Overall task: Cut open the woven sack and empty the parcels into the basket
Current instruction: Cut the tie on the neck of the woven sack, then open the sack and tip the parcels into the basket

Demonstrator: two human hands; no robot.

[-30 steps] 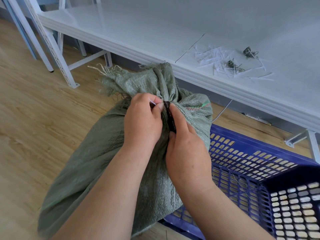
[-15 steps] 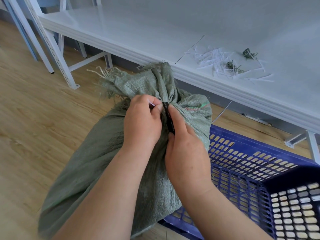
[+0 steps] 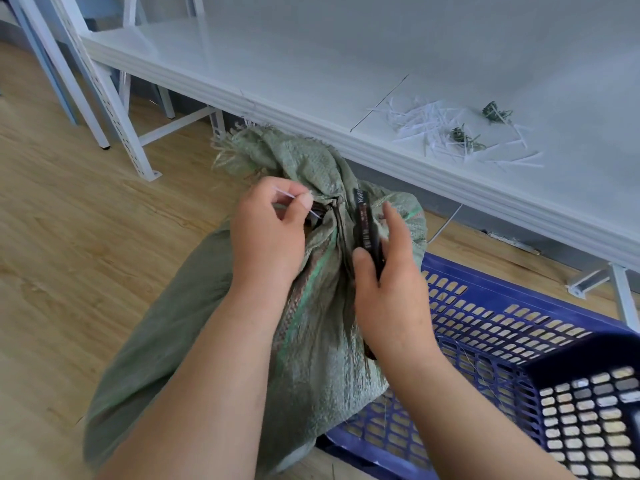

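While left hand (image 3: 266,233) pinches white tie (image 3: 294,199), right hand (image 3: 388,285) grips cutter (image 3: 365,225) against sack (image 3: 311,271) neck.

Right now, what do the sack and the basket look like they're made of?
The sack looks like woven plastic strips, dull grey-green: a visible weave and a frayed top edge. The basket looks like moulded rigid plastic, smooth blue, with regular slotted holes.

White strips (image 3: 446,126) and green tufts (image 3: 462,136) litter the far counter (image 3: 311,64); sack (image 3: 166,341) and blue basket (image 3: 519,327) sit on the floor (image 3: 69,237).
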